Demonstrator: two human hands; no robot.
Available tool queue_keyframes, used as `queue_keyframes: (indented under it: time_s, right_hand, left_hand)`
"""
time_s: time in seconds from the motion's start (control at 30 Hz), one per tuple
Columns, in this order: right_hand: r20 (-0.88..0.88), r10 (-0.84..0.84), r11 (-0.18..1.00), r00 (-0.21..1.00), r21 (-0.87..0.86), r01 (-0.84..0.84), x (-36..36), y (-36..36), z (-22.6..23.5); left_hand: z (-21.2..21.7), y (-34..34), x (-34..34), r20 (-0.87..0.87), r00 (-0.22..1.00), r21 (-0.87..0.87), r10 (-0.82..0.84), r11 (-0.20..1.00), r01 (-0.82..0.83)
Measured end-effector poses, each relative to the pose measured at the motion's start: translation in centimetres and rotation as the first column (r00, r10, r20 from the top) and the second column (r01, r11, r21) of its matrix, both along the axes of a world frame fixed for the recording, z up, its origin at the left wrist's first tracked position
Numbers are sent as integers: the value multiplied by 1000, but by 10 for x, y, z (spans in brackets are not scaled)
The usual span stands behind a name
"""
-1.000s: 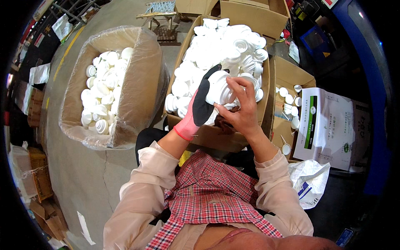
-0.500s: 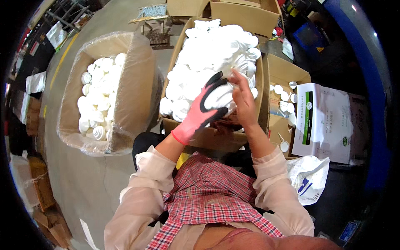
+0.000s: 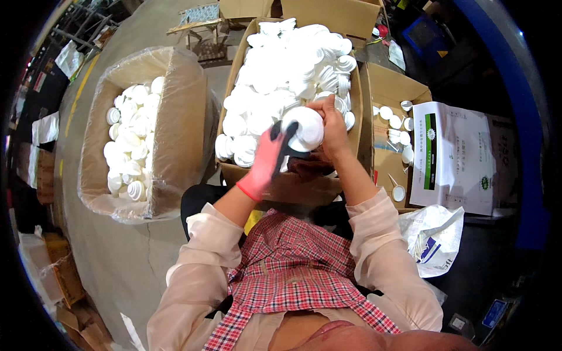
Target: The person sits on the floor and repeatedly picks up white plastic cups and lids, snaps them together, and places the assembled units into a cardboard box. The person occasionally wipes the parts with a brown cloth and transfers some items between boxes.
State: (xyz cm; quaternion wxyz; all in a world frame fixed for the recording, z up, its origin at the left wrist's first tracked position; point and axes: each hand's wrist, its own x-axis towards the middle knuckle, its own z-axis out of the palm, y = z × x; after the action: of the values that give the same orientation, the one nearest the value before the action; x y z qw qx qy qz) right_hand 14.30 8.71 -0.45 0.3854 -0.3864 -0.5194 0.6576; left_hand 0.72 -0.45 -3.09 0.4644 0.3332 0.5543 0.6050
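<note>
In a pink and black glove, my left hand (image 3: 276,153) is closed round the left side of a white, round, dome-like plastic piece (image 3: 307,126). My bare right hand (image 3: 331,126) has its fingers curled at the right edge of that same piece, seemingly gripping it; the fingertips are partly hidden. Both hands are over the near edge of a cardboard box (image 3: 319,186) heaped with white, round, ringed plastic pieces (image 3: 266,76). A dark brown cloth (image 3: 310,166) lies just beneath the hands on the box's near side.
To the left stands a plastic-lined carton (image 3: 178,117) holding more white pieces (image 3: 132,137). At the right, an open carton (image 3: 386,82) contains several small white spoon-like parts (image 3: 398,192), beside a printed white carton (image 3: 453,158). A white plastic bag (image 3: 439,240) sits nearer me.
The white piece has turned so its round face shows. My right hand's fingers, extended before, are now curled at its edge. The view has shifted slightly.
</note>
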Motion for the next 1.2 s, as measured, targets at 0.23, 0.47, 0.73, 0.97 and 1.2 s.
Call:
queue_keyframes:
  time_s: [0.23, 0.47, 0.73, 0.97, 1.2]
  right_hand:
    - [-78, 359, 920, 930, 198, -338, 9, -9, 16]
    - [382, 210, 761, 900, 514, -396, 9, -19, 25]
    - [446, 113, 461, 888, 768, -444, 8, -31, 36]
    - [423, 120, 445, 898, 786, -430, 8, -33, 22]
    - [356, 278, 746, 892, 505, -434, -12, -15, -2]
  left_hand:
    - [27, -3, -25, 699, 675, 207, -234, 971, 122]
    - [40, -10, -27, 562, 803, 162, -197, 979, 126]
    - [46, -16, -26, 454, 869, 109, -198, 980, 166]
    - [36, -25, -19, 591, 781, 92, -201, 979, 182]
    - [26, -33, -98, 371, 922, 449, 109, 848, -281]
